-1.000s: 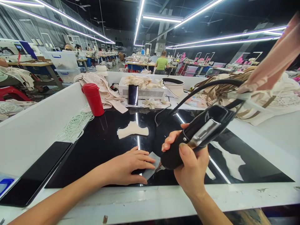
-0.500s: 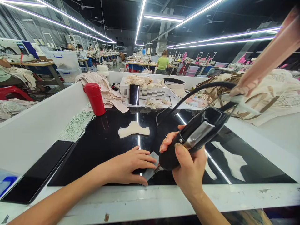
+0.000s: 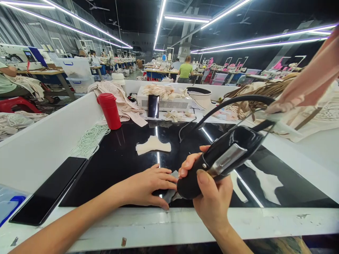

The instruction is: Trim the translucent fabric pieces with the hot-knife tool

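While resting the left hand [image 3: 148, 186] on the gray piece [image 3: 168, 195], with fingers a bit apart, gripping the tool [image 3: 225, 160] tight in the right hand [image 3: 212, 195]. Pointing it down and left over the board [image 3: 113, 155], tip at the gray piece, and slanting it longways up to the right.

Bright white lights [image 3: 160, 24] shine from the dark ceiling [image 3: 137, 17] and make white stripes [image 3: 249, 189] on the shiny black board [image 3: 119, 155]. The pink cloth [image 3: 309, 77] on the right looks smeary. Far tables [image 3: 156, 75] look fuzzy, and the edges look stretched.
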Tool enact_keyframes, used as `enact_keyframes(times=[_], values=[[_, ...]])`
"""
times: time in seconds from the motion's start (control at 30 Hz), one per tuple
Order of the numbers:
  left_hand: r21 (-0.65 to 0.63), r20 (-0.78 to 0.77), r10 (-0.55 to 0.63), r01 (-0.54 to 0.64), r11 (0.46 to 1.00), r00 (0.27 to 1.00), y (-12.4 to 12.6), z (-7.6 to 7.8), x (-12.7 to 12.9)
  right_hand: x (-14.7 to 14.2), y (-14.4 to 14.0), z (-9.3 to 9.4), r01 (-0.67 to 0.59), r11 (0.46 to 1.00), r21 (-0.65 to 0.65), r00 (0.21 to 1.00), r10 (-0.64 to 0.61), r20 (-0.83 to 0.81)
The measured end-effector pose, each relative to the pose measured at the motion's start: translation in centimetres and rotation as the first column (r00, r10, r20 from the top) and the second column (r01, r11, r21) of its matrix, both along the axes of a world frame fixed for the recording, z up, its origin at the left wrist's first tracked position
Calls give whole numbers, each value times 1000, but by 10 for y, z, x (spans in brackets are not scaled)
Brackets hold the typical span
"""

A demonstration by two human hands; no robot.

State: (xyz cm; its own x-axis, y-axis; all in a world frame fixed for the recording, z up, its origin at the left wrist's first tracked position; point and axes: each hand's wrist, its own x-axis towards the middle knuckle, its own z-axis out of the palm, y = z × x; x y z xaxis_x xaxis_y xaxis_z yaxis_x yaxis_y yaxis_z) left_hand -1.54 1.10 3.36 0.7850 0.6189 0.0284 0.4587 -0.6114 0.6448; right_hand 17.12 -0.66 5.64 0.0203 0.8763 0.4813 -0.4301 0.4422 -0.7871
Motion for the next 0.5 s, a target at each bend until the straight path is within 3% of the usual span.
enact_keyframes(times=[0.2, 0.5], values=[[5, -16, -1, 1, 1000, 1000, 0, -1, -1, 7, 7, 5, 17, 1000, 14, 1000, -17, 14], [117, -19, 47, -45, 992, 999, -1, -6, 5, 39, 28, 12, 261, 964, 41, 965, -262, 2]])
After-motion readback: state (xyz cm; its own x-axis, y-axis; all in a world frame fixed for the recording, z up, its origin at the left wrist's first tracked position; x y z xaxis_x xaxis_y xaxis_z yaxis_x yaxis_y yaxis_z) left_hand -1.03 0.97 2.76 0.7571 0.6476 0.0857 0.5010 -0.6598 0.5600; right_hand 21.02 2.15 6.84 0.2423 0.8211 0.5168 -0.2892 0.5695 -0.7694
